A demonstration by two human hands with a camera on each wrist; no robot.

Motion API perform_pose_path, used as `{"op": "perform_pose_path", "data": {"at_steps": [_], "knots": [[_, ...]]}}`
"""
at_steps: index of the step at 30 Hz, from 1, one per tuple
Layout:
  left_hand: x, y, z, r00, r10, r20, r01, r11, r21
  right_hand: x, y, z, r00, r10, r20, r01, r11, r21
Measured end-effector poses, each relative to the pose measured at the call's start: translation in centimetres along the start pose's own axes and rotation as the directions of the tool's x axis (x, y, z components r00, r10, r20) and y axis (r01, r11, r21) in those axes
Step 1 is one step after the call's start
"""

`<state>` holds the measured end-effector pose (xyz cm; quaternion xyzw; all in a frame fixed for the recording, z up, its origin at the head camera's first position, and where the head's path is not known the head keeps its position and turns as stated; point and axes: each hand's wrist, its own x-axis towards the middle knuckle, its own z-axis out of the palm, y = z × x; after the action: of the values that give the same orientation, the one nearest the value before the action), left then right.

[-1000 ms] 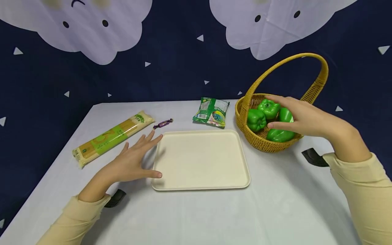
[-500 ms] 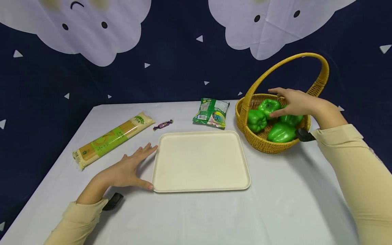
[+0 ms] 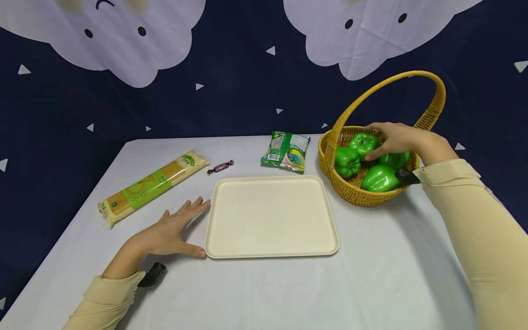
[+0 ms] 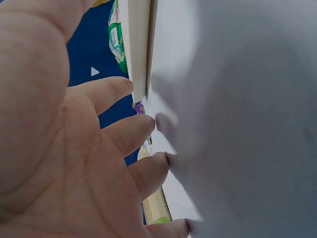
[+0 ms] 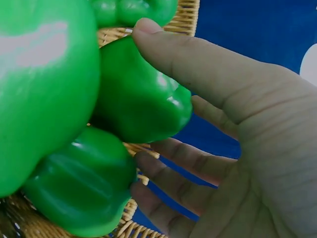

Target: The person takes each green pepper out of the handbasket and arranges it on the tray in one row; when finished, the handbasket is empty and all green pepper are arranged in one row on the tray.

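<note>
In the head view my right hand reaches under the handle of a yellow wicker basket, beside the back green bell pepper. The right wrist view has that pepper between thumb and spread fingers; whether they touch it is hard to tell. Other green peppers lie around it: one at left, one in front, one at right, partly hidden. My left hand is spread beside the cream tray, its fingertips close to or on the white tabletop.
A pack of noodles lies diagonally at the left, with a purple-wrapped candy near its far end. Behind the tray is a green snack bag. A dark blue backdrop with clouds hangs behind the white table.
My right hand has gone forward and lower, from above the basket to beside the back pepper. My left hand has moved down and slightly left, to the tray's left edge.
</note>
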<state>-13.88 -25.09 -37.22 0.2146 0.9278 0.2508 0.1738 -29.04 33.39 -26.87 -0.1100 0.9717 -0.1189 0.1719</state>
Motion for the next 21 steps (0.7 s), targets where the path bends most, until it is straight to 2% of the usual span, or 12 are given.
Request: {"op": "perform_pose_path", "data": {"at_steps": [21], "knots": [[0.2,-0.5,0.8,1.000,0.000,-0.026,0.002,0.998,0.063,1.5,0.9,0.5,1.000,0.015,-0.016,-0.015,1.000,-0.006]]}}
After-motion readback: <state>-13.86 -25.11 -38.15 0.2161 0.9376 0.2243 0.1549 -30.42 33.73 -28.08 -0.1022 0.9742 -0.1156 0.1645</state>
